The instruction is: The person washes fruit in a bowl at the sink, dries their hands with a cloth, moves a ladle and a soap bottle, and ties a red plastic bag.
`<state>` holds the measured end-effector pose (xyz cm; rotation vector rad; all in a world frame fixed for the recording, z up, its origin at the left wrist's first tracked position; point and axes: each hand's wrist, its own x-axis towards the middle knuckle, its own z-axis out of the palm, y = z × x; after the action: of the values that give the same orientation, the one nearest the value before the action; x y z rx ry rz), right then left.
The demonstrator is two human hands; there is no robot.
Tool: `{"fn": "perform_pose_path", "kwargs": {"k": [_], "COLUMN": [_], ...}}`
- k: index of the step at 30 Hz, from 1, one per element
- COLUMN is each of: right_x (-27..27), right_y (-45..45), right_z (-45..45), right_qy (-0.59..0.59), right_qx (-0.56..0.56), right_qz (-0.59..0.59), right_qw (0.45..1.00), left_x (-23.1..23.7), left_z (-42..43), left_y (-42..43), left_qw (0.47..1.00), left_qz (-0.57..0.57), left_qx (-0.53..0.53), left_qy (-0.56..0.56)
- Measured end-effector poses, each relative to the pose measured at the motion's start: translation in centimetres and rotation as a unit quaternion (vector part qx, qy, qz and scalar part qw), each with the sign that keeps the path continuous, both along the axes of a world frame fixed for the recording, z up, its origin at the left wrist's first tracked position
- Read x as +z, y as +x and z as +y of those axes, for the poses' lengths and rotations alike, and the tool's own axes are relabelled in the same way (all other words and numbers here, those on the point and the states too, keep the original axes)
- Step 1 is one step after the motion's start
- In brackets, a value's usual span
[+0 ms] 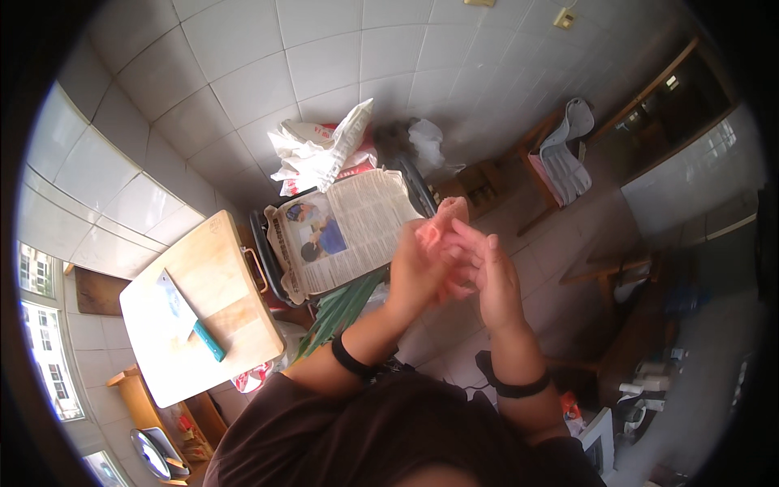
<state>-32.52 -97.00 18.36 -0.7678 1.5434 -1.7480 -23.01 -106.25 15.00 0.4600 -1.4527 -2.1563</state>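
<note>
Between my two hands, in the middle of the view, is a crumpled pink cloth (pixel 451 213). My left hand (pixel 420 262) has it gripped from the left, with a fold standing up above the fingers. My right hand (pixel 493 268) touches the cloth from the right with its fingers extended; whether they grip it is unclear. Left of the hands, a newspaper (pixel 371 213) covers a black-rimmed container. Farther left, a cleaver with a teal handle (pixel 209 341) lies on a wooden cutting board (pixel 237 292).
Long green leaves (pixel 344 307) stick out beside the newspaper. White plastic bags (pixel 322 152) stand against the tiled wall. At the right are a chair with a grey cover (pixel 563 158) and a wooden-framed doorway or glass panel. A wooden shelf (pixel 137 402) stands below the board.
</note>
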Motion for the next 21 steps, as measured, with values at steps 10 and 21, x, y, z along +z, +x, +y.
{"fn": "perform_pose_path", "kwargs": {"k": [10, 21], "right_x": [-0.1, -2.0], "right_y": [-3.5, -5.0], "right_z": [2.0, 5.5], "right_qy": [0.081, 0.111], "right_qx": [-0.090, -0.120], "right_qz": [0.041, -0.015], "right_qw": [0.992, 0.986], "left_x": [-1.5, -15.6], "left_z": [-8.1, -14.6], "left_y": [-6.5, -8.1], "left_qw": [0.966, 0.947], "left_qz": [0.105, -0.181], "left_qx": [0.187, 0.252], "left_qy": [0.142, 0.080]}}
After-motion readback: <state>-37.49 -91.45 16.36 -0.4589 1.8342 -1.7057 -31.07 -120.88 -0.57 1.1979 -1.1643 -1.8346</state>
